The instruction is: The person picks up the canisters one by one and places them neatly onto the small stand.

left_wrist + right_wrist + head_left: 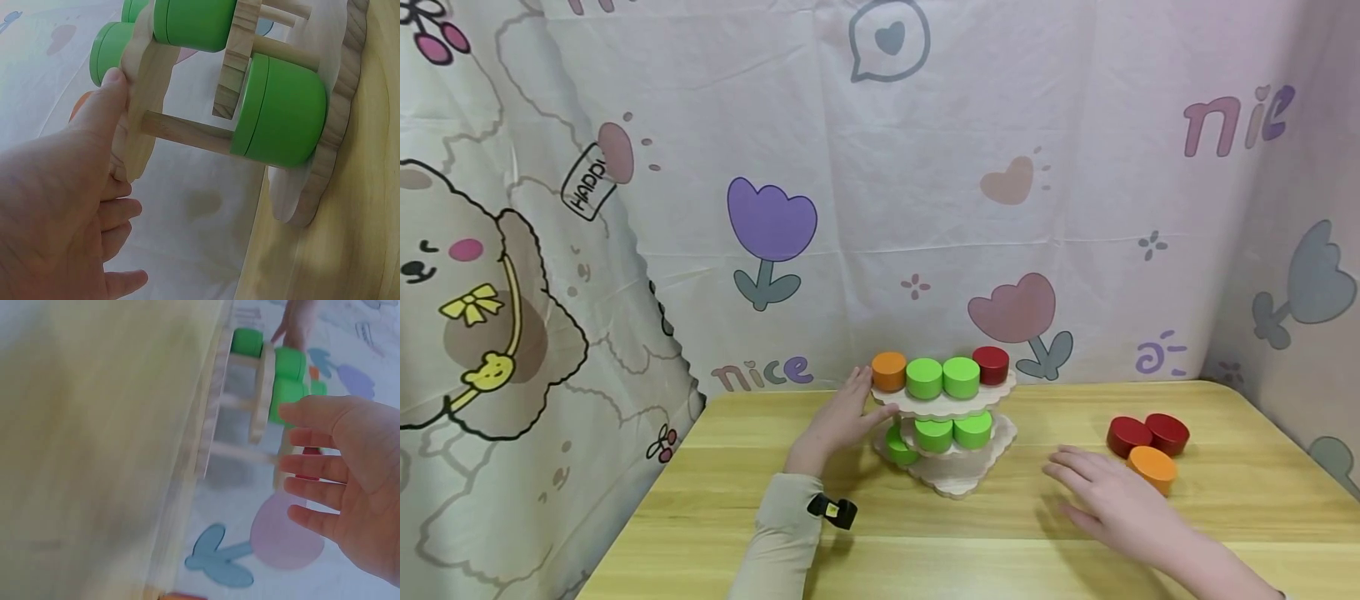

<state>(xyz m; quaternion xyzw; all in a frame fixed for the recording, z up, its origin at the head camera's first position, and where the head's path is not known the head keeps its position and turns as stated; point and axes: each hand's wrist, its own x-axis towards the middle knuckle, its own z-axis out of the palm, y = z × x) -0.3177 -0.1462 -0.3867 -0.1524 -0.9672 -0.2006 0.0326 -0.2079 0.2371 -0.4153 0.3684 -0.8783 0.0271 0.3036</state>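
Observation:
A wooden tiered stand [958,479] with scalloped edges stands on the table. Its top tier carries an orange cylinder [889,372], two green cylinders [924,379] and a red cylinder [991,365]. Two more green cylinders [933,435] sit on the middle tier, and one green cylinder [284,109] is on the bottom. My left hand [842,417] holds the top tier's left edge, its thumb at the front rim, some fingers hidden behind the tier in the left wrist view. To the right of the stand, my right hand [1112,497] hovers with fingers extended, holding nothing.
Two red cylinders [1167,434] and a loose orange cylinder [1153,469] lie on the table [925,546] just beyond my right hand. A printed cloth [880,167] hangs behind the table and along both sides. A black device [833,510] is strapped to my left wrist.

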